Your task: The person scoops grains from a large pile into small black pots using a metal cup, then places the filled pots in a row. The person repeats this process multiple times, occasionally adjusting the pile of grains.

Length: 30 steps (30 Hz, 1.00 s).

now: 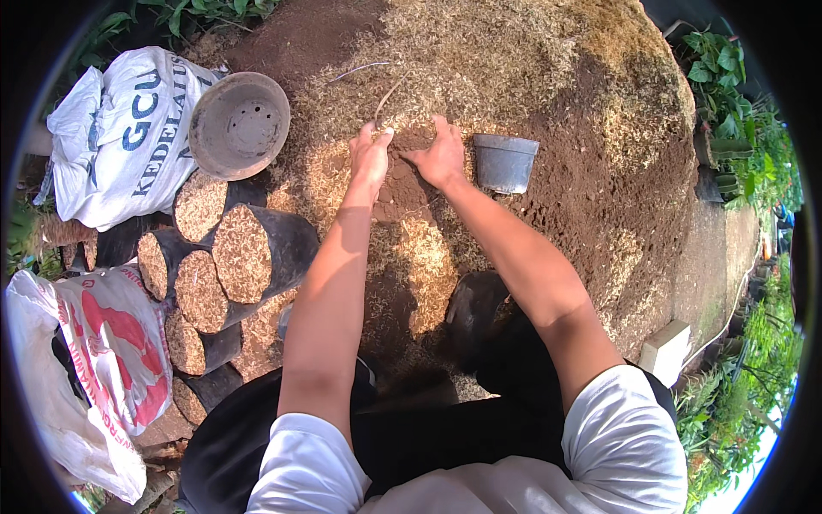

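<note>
Loose ground (582, 163) of brown soil strewn with pale husks spreads outdoors, with green plants (719, 64) at two o'clock and a white block (665, 349) toward four o'clock. At twelve o'clock from the centre of the view lies a patch of darker, crumbly soil (404, 190), between the person's two bare hands. The left hand (369, 161) touches its left edge, thumb raised; its other fingers are partly hidden, so I cannot tell whether they grip anything. The right hand (439, 157) is at its right edge, thumb spread wide from the fingers and pointing in over the soil, with nothing seen in its grasp. Just beside it, between one and two o'clock, a grey pot (505, 164) leans slightly. At ten o'clock a round pot (241, 127) with holes in its base rests against a white sack (120, 146). Black bags (287, 244) filled with husks are stacked at nine o'clock, and a red-and-white sack (120, 343) lies at eight.
</note>
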Available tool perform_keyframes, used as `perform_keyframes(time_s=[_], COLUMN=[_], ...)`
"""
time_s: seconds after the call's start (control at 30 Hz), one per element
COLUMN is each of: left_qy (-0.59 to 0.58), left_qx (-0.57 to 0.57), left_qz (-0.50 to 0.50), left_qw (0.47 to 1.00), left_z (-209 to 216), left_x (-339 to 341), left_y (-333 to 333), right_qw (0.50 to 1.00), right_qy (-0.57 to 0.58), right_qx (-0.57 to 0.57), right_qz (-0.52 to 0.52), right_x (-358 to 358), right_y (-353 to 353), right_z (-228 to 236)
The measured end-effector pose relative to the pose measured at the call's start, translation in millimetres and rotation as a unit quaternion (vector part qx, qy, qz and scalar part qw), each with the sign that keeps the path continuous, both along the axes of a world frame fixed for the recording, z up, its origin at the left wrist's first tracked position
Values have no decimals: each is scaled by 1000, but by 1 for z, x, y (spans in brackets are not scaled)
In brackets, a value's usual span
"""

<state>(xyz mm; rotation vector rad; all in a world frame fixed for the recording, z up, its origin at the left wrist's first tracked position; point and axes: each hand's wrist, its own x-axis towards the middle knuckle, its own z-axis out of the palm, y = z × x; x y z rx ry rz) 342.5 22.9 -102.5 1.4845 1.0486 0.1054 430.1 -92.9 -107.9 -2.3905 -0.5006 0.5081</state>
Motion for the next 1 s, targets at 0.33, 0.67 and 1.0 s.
perform_keyframes(time_s=[0.33, 0.67, 1.0], left_qy=[-159, 225, 8], left_qx=[-30, 15, -245], left_qz=[-18, -104, 68], left_qw=[987, 969, 967], left_z=[17, 6, 2], left_x=[-27, -86, -46], left_y=[-5, -22, -43], right_qw=[986, 965, 925], right_qy=[-39, 131, 336], right_qx=[115, -200, 120], right_qz=[112, 108, -130], right_x=[7, -24, -34], right_y=[-44, -80, -40], right_z=[43, 32, -26])
